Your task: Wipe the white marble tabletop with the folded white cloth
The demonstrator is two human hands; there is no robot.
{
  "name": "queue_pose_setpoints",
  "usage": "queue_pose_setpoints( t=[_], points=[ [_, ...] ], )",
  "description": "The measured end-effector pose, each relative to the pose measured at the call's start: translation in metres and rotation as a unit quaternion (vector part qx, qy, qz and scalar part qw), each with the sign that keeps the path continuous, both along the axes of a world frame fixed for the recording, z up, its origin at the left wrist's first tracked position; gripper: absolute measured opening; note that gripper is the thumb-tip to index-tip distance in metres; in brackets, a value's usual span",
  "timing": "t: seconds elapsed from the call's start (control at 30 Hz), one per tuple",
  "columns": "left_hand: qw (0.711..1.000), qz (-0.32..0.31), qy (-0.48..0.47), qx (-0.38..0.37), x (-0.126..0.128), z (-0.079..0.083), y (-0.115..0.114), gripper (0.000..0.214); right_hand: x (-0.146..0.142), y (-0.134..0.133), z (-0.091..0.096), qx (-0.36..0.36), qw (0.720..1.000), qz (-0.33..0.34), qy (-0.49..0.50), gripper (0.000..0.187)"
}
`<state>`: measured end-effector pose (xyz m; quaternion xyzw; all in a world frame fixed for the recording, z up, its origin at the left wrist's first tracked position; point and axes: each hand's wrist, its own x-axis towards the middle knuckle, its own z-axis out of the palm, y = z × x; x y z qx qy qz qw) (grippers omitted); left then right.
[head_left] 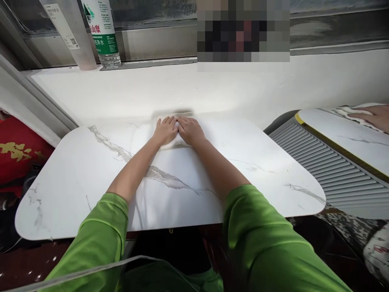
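Observation:
Both my hands rest side by side on a white cloth (177, 142) at the far edge of a white marble table (91, 178). My left hand (165, 130) lies flat on the cloth's left part, fingers stretched forward. My right hand (190, 130) lies flat on its right part, touching the left hand. Most of the cloth is hidden under my palms. My arms reach forward in green sleeves.
A white sill (121, 89) runs behind the table, with a water bottle (103, 32) and a pale upright tube (71, 34) at its back left. At right, another person's hand (372, 117) presses a cloth on a second marble table (343, 138). A grey ribbed panel (328, 170) sits between tables.

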<state>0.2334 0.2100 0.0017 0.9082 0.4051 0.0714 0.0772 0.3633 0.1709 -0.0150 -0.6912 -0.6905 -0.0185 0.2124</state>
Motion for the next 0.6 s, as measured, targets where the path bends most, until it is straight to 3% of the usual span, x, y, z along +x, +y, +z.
queue_pose_setpoints(
  t=[0.13, 0.27, 0.6],
  points=[
    [1.000, -0.004, 0.006, 0.010, -0.008, 0.000, -0.016, 0.054, -0.008, -0.019, 0.002, -0.007, 1.000, 0.003, -0.017, 0.052],
    [0.999, -0.020, 0.022, 0.018, -0.026, 0.001, -0.047, 0.055, -0.024, -0.051, 0.003, -0.012, 0.999, 0.010, -0.040, 0.052],
    [0.997, -0.037, 0.012, 0.065, -0.105, 0.000, -0.179, 0.054, -0.088, -0.182, 0.004, -0.005, 0.994, 0.075, -0.073, 0.054]
  ],
)
